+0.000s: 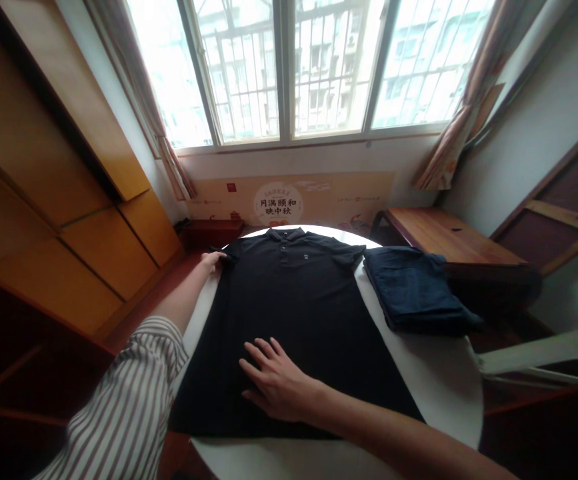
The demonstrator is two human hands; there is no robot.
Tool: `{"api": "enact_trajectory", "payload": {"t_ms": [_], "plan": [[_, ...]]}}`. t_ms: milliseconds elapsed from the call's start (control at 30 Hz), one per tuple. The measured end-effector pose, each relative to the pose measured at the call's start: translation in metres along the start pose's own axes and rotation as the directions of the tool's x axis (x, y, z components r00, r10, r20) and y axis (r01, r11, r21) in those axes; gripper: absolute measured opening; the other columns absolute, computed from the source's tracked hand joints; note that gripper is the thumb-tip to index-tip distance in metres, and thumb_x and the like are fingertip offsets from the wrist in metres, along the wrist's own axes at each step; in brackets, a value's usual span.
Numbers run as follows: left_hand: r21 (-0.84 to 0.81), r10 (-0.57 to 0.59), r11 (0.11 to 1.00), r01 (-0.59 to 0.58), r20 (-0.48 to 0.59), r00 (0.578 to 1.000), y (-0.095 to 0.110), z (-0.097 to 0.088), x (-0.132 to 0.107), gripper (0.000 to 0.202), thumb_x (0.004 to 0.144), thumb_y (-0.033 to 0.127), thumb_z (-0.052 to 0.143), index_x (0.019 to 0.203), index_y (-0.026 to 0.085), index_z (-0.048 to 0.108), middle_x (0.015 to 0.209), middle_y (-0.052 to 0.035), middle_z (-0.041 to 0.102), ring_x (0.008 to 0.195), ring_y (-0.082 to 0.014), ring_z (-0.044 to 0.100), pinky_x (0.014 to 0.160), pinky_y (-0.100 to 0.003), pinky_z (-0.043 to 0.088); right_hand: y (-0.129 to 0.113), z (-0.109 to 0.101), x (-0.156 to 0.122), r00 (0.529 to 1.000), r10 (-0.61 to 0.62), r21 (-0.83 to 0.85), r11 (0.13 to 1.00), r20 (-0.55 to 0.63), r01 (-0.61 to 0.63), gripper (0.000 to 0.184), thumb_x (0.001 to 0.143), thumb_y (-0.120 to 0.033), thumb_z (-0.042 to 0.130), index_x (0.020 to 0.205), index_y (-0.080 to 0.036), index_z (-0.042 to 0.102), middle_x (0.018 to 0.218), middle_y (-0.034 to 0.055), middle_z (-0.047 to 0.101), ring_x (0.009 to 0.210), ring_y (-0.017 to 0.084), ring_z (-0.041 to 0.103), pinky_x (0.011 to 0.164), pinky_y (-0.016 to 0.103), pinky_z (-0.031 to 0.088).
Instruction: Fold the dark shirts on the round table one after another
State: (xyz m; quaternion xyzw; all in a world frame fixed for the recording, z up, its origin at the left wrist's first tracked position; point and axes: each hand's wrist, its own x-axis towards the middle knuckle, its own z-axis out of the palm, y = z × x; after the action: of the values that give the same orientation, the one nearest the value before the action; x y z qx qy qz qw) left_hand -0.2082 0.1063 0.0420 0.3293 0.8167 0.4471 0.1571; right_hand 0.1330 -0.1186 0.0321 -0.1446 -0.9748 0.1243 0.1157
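Note:
A black polo shirt (299, 313) lies spread flat, front up, on a white round table (449, 387), its collar toward the window. My left hand (213, 260) reaches to the sleeve on the left and pinches its edge; part of the fingers is hidden. With fingers spread, my right hand (281, 383) rests palm down on the lower front of the shirt. To the right of the shirt sits a stack of folded dark blue clothing (413, 290), close to the other sleeve.
A wooden desk (459, 233) stands beyond the table on the right, and a white bar (543, 350) juts in beside the table's right edge. Wooden cabinets (103, 247) line the left side. Behind the table are a printed banner (349, 200) and a barred window (329, 73).

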Motion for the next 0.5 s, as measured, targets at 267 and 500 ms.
{"api": "enact_trajectory", "payload": {"t_ms": [267,500], "plan": [[0.227,0.43,0.844,-0.485,0.253,0.867,0.013,0.023,-0.034,0.049,0.08,0.033,0.066,0.127,0.02,0.062,0.127,-0.0091,0.062,0.118,-0.0232,0.059,0.104,-0.029,0.044,0.007,0.008,-0.005,0.996,0.066,0.151,0.986,0.058,-0.074,0.059,0.1,-0.049,0.037,0.15,-0.019,0.038,0.158,0.0148,0.031,0.148,0.033,0.021,0.118,0.059,0.015],[0.33,0.445,0.668,-0.668,0.543,0.713,-0.012,0.05,-0.072,0.056,0.089,0.053,0.057,0.14,0.031,0.053,0.156,-0.0061,0.039,0.146,-0.0286,0.03,0.118,-0.046,0.021,-0.009,-0.004,-0.018,0.99,-0.05,0.228,0.973,0.131,0.019,0.078,0.092,-0.067,0.045,0.156,-0.027,0.026,0.164,0.0133,0.01,0.15,0.037,0.001,0.116,0.066,0.005]]}}
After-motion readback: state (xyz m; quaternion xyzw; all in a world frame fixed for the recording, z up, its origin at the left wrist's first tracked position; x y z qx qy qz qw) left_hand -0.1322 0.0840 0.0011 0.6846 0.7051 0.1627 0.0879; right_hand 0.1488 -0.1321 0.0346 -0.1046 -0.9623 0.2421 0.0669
